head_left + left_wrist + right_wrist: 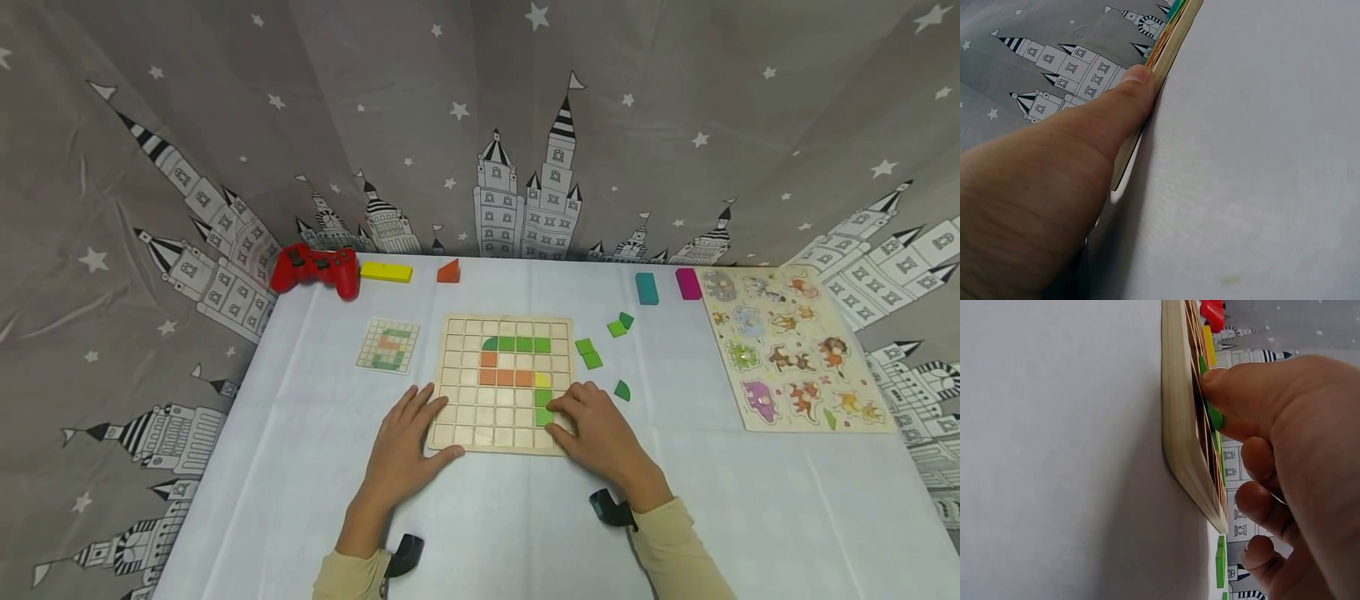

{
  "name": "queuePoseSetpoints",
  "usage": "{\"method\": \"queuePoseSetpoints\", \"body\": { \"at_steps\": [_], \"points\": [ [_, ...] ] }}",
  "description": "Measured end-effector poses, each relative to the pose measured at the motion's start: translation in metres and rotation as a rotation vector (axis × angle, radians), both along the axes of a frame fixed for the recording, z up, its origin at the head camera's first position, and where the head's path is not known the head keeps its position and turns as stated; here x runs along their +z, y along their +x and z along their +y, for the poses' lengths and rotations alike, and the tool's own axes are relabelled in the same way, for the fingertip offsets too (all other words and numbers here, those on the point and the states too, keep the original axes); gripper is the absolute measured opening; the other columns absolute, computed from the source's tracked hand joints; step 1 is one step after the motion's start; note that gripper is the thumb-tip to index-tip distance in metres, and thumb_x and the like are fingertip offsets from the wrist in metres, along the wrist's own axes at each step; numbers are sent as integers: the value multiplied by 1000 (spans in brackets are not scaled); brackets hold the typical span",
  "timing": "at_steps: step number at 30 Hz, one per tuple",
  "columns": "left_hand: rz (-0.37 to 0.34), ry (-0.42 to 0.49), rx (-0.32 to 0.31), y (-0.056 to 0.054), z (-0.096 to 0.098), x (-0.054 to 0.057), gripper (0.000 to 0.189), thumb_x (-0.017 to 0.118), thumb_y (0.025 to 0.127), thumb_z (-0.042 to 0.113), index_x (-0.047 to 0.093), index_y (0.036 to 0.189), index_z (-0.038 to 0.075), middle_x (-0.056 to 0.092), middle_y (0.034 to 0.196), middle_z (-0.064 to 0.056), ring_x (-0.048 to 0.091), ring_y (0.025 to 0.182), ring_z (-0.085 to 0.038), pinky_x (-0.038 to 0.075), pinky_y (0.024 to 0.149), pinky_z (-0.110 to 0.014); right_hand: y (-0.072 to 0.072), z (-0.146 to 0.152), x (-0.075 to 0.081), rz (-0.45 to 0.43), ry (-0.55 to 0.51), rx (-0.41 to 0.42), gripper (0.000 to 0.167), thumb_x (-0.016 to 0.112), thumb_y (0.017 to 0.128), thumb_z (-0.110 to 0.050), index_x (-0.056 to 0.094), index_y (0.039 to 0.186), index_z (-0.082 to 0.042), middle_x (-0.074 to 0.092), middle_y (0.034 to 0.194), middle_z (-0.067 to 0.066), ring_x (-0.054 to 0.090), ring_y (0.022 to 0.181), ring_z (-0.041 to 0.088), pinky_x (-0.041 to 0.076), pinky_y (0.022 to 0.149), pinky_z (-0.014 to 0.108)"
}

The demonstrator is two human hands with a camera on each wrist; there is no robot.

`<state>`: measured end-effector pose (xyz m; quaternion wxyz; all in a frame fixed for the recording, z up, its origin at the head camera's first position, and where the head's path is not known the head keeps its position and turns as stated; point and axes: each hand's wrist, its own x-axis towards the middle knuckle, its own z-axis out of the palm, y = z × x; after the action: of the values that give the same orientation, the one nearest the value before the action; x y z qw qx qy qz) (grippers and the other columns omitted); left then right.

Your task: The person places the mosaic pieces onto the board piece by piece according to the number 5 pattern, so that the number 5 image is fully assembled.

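A wooden grid board (457,414) lies on the white table. My right hand (602,432) is over its lower right part, pinching a green square tile (543,417) between thumb and forefinger, tilted against the grid in the right wrist view. Another green tile (543,397) sits just above it, under a yellow tile (542,380). Orange tiles (506,377), a row of green tiles (524,344) and a dark green rounded piece (491,343) lie in the grid farther up. My left hand (405,442) rests at the board's left front corner, fingers extended, thumb (1137,75) on the near edge.
Left of the board lies a pattern card (387,345). Loose green squares (588,353) and a green rounded piece (622,390) lie to its right. Behind are a red game controller (318,268), a yellow block (386,272) and a teal block (647,289). An animal puzzle (798,350) is far right.
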<state>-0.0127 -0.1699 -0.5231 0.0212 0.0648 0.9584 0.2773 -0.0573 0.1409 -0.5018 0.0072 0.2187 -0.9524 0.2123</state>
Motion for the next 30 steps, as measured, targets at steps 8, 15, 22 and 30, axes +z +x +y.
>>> {"method": "queuePoseSetpoints", "body": {
  "at_steps": [8,15,22,30],
  "points": [
    [17,-1,-1,0,0,0,82,78,81,60,53,148,19,38,165,-7,25,156,-33,25,124,-60,1,-3,1,-2,-24,-5,19,83,85,-23,78,100,-14,58,84,-7,39,78,9,37,69,26],
    [13,-4,0,0,0,2,82,78,81,59,53,148,18,38,165,-8,25,156,-33,25,124,-60,2,-6,1,22,-66,-10,16,84,83,-22,78,96,-15,57,82,-8,39,76,8,37,67,25],
    [29,-8,3,1,1,3,82,79,80,57,54,147,17,39,164,-9,26,155,-35,26,123,-62,1,-8,-1,7,-70,-26,19,85,84,-26,80,99,-16,57,83,-9,40,77,8,37,67,25],
    [16,5,-5,0,0,0,82,78,81,58,53,148,18,38,165,-8,25,156,-34,25,124,-61,0,-7,0,18,-65,-122,23,81,88,-28,79,105,-12,62,87,-3,45,79,12,40,68,28]
  ]
}}
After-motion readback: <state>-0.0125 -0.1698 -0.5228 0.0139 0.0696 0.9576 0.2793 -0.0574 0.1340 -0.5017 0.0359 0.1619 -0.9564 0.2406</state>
